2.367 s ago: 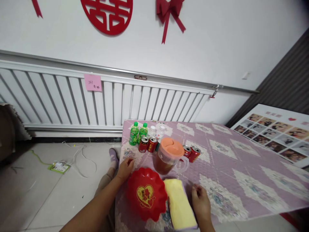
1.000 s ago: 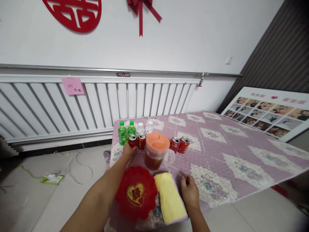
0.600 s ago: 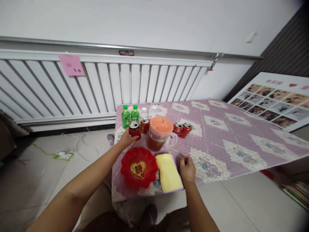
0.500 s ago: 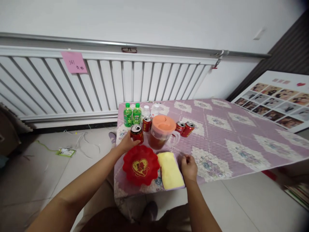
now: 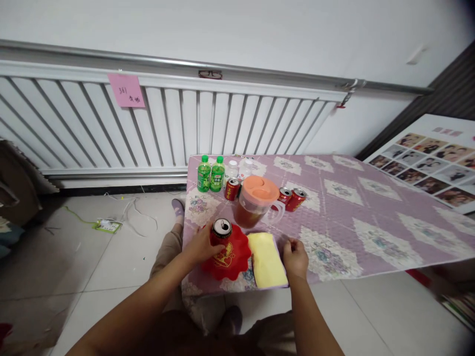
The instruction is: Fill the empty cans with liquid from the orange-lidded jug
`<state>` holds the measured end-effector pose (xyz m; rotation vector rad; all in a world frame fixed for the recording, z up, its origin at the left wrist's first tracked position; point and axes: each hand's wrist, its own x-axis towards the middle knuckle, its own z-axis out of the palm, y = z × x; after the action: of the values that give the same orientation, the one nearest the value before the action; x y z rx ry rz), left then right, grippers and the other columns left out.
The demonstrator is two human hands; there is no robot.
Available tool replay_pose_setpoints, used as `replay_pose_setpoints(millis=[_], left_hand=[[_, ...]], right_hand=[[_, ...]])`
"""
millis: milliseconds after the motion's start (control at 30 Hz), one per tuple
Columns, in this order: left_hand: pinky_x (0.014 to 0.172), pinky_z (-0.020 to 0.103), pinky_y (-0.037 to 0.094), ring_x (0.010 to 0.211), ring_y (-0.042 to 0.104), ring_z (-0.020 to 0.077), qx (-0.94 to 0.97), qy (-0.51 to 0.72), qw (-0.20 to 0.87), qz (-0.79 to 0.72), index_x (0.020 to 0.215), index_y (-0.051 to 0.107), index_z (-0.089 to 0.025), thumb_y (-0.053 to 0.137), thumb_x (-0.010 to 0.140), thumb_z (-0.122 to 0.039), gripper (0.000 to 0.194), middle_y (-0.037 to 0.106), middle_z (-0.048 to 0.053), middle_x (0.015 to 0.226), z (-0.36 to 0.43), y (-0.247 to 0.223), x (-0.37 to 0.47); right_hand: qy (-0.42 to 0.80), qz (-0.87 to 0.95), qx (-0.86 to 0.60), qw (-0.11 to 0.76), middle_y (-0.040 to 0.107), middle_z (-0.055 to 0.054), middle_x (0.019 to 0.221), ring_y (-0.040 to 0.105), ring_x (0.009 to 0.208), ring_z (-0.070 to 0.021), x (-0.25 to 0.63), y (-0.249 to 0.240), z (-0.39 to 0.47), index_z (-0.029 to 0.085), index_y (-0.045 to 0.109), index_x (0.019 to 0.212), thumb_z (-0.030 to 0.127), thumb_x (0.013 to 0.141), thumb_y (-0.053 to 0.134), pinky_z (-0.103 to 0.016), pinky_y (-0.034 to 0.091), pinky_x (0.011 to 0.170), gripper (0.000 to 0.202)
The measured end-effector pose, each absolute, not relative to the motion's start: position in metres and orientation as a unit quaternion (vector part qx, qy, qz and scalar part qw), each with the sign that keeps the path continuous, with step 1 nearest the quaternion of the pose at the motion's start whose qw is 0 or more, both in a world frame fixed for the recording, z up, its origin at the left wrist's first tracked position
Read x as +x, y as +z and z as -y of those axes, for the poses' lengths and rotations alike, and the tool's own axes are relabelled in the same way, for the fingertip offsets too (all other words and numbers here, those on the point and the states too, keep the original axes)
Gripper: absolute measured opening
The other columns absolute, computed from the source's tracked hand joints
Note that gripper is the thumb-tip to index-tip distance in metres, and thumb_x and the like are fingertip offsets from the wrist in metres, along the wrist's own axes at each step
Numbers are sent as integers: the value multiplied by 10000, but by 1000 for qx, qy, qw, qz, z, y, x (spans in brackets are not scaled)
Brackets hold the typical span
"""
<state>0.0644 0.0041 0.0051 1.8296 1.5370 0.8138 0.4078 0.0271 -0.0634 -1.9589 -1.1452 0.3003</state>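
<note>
My left hand [image 5: 202, 245] is wrapped round an opened red drink can [image 5: 221, 230] with a black rim, upright over the far-left part of a red scalloped plate [image 5: 237, 267]. Whether the can touches the plate I cannot tell. My right hand [image 5: 296, 256] rests closed on the table, just right of a folded yellow cloth [image 5: 269, 259]; its fingers are curled, and anything inside them is hidden. Beyond the cloth stands a clear pitcher [image 5: 249, 210] with an orange lid and brown liquid inside.
Two green bottles [image 5: 211, 175], two clear bottles [image 5: 239, 169] and a small red can [image 5: 232, 189] stand behind the pitcher. Two more red cans [image 5: 291, 199] are at its right. A flowered cloth covers the table [image 5: 334, 222]. A white radiator [image 5: 178, 123] lines the wall.
My left hand has brought the can from behind the red plate toward me, over the plate. My right hand stays beside the yellow cloth. The view has shifted slightly.
</note>
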Motion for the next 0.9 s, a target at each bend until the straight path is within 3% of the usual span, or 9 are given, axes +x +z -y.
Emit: replay_pose_setpoints(millis=[367,900], left_hand=[[1182,617,145,1242,559,385,701,239,259,-620,1365,470,-189,800,675,-394,792,644,158,1290,1,5,68],[1181,614,85,1254,554,367,709,235,273,-607,1306,494,-204,806,673,-346,720,653,142,1289,5,8,74]], right_hand=[[115,453,-775,425,726,-151,914,633,807,-270,408,-63,-27,157,652,984,484,750,444,-387,468,762,454],[119,440,-765,454,719,-146,921,641,850,-275,409,-60,-25,168,641,935,515,728,477,-401,481,811,436]])
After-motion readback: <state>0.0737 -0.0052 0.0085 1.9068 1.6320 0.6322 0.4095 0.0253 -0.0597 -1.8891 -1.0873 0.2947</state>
